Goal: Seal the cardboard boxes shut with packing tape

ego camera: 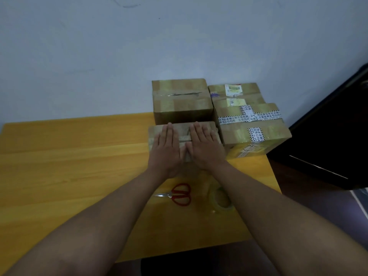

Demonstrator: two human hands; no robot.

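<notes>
Both flat hands, left hand (166, 145) and right hand (205, 146), press taped cardboard box (183, 129).

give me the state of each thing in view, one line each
left hand: flat, fingers straight, pressing on the small box
right hand: flat, pressing on the same box
small box: closed, tape across its top
tall box: closed, taped
printed-tape box: closed, taped
labelled box: closed, taped
scissors: shut, flat on the table
tape roll: lying unheld on the table
</notes>
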